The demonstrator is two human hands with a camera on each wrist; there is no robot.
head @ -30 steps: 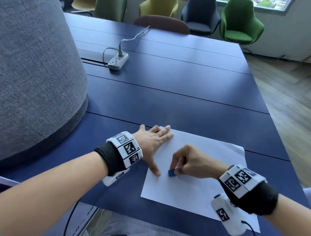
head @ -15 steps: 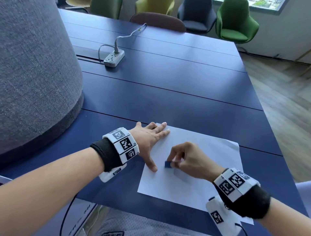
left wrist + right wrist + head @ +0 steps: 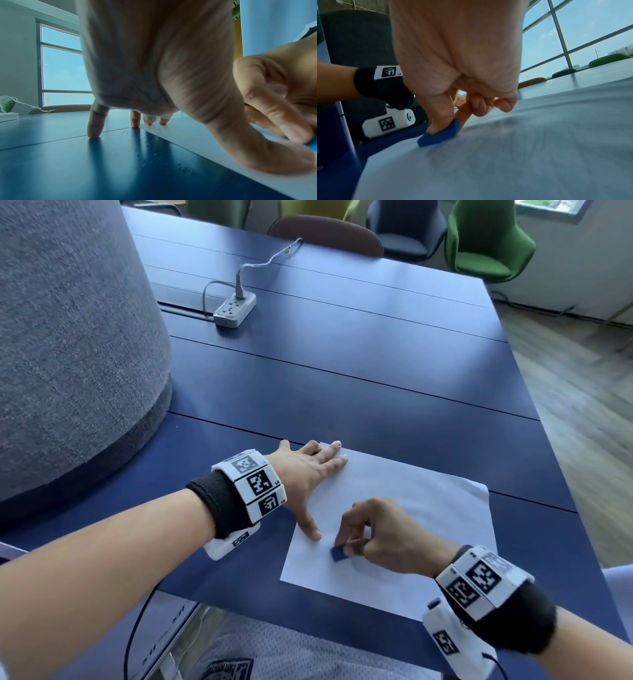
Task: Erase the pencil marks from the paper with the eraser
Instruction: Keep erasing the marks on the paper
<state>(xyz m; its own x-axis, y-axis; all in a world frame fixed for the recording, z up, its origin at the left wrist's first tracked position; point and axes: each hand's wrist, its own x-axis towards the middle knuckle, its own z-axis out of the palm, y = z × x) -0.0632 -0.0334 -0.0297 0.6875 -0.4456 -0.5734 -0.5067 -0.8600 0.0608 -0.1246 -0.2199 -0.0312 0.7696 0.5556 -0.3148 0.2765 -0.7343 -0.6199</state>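
Head view high, looking down, wrist views low at tabletop, all sharing the paper (image 3: pixel 411 515)

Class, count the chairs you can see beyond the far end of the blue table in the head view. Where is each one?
5, left to right: an olive green chair, a yellow-green chair, a brown chair against the table's far edge, a dark chair, a green chair. Others may sit outside the frame.

I see a white paper (image 3: pixel 421 508) on a dark blue table (image 3: pixel 342 364), a bright blue eraser (image 3: pixel 339 553), white wrist bands (image 3: pixel 255 482) carrying black square-code patterns over black cuffs, a grey fabric drum (image 3: pixel 68 337), a green chair (image 3: pixel 486 241) and a white power strip (image 3: pixel 234 309).
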